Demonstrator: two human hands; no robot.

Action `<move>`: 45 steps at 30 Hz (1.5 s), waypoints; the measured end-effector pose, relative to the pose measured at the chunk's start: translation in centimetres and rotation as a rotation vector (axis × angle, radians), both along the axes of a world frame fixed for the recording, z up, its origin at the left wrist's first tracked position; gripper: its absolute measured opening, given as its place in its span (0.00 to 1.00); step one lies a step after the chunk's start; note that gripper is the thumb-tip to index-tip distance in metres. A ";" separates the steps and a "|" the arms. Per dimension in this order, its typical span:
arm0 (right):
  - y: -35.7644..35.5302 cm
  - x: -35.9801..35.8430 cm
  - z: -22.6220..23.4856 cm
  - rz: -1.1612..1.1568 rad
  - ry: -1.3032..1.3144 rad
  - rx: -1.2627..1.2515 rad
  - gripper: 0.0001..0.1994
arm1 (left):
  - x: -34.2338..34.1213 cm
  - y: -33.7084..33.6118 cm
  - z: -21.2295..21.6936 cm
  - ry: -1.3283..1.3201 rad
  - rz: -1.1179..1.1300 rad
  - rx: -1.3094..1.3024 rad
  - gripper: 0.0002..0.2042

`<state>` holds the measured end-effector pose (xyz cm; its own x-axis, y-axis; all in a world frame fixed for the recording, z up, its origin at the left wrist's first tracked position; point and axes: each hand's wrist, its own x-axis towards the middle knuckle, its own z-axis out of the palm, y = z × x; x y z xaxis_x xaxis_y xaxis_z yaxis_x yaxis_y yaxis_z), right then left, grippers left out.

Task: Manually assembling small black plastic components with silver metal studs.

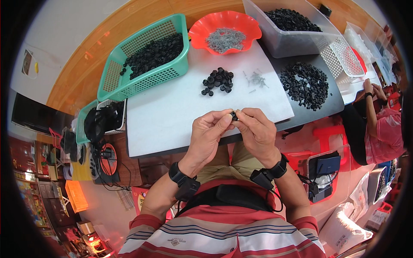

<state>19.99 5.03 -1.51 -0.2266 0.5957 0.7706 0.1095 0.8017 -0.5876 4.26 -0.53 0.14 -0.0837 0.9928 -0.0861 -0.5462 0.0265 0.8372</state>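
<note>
Between the fingertips of both hands is a small black plastic part (234,115), held just above the front edge of the white board (167,116). My left hand (210,131) pinches it from the left with thumb and forefinger. From the right, my right hand (257,131) grips the same part; the fingers hide much of it. Beyond the hands, a small pile of black caps (218,80) lies on the board. To its right is a loose scatter of thin, pale, pin-like pieces (257,79).
A green basket (143,81) of black parts stands at the far left. Behind the board are a red bowl (195,32) of pale pieces and a clear bin (284,45) of black parts. More black rings (304,85) lie at right. A person (383,129) sits at far right.
</note>
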 end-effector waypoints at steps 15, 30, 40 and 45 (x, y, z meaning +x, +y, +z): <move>0.4 1.0 0.6 0.027 -0.020 0.022 0.18 | -0.5 0.3 -0.3 0.090 -0.082 0.054 0.11; 0.9 1.2 -0.3 0.022 -0.031 0.038 0.14 | 0.5 0.3 0.1 0.144 -0.036 0.042 0.12; 1.9 1.5 0.2 0.037 -0.123 0.062 0.13 | 0.6 0.5 0.1 0.174 -0.016 0.090 0.12; 1.2 1.1 2.0 0.062 -0.167 -0.116 0.14 | 0.2 0.3 0.7 0.186 -0.048 0.081 0.10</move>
